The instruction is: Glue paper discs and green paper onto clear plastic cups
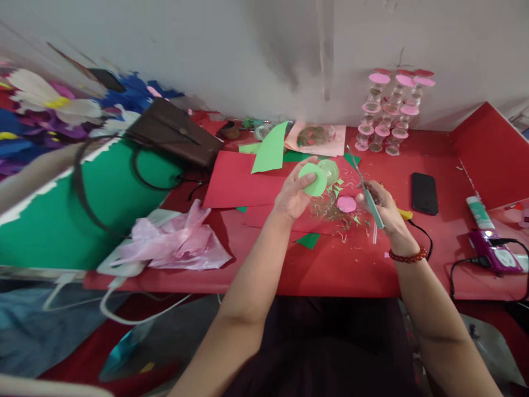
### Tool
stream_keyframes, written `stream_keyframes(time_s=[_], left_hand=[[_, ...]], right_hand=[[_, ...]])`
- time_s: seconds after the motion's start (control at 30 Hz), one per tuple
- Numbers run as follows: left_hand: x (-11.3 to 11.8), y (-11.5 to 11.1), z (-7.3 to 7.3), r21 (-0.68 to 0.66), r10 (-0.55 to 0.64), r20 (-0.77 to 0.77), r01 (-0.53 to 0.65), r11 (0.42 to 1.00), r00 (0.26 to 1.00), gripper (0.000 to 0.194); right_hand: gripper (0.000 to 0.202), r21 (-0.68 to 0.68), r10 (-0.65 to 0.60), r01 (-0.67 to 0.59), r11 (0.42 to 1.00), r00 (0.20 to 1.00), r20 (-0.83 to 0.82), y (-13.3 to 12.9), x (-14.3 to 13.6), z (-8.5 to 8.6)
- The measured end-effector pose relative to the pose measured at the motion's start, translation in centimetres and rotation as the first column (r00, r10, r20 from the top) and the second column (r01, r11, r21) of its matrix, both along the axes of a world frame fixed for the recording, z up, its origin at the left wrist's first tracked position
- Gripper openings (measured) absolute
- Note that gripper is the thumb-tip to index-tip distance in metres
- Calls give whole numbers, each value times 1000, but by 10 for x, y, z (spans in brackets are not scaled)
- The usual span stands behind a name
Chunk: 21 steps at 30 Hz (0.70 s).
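Note:
My left hand [295, 190] is closed on a light green paper disc [316, 181], with the thumb pressed on its face. Right beside the disc is a clear round plastic cup piece [329, 171]; whether my fingers also hold it, I cannot tell. My right hand [379, 203] grips a utility knife [372, 205] with a teal handle, its thin blade pointing up and away from me. Between the hands, a pink paper disc [346, 204] lies on the red table [330, 275] among green paper scraps and pale shavings.
Towers of clear cups and pink discs [388, 110] stand by the wall. A black phone [424, 193], glue stick [479, 212] and purple corded device [498, 251] sit right. Left are a pink plastic bag [177, 237] and brown handbag [176, 132]. Red paper [243, 179] lies centre-left.

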<state>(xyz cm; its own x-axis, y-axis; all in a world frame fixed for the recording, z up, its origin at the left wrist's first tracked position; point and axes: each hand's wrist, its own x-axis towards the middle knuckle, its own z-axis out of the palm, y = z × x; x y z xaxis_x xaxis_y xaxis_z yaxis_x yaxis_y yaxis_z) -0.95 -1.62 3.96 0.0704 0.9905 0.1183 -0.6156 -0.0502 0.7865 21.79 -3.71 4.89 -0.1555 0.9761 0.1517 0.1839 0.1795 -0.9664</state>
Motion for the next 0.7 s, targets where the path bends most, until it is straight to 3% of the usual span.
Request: stream_keyframes(time_s=[0.1,0.23,0.33,0.53,0.7], left_hand=[[1,-2,2,-2,-56,-32,55,998,998,58],[-2,-4,3,-13,-64,-52,64,998,997,53],[-4,-4,5,9,-75,-60,76,997,995,52],[-5,-5,6,12,-125,-117,127,992,985,64],[-8,-4,5,5,-122,-149,124,992,981,71]], right_hand=[[47,54,-2,-6,999,988,151,2,4,-2],[50,255,-178,98,962,933,312,4,8,-9],[49,353,-224,83,932,897,382,5,11,-12],[45,382,-231,47,923,861,452,4,13,-13],[45,376,-211,41,926,881,424,3,13,-13]])
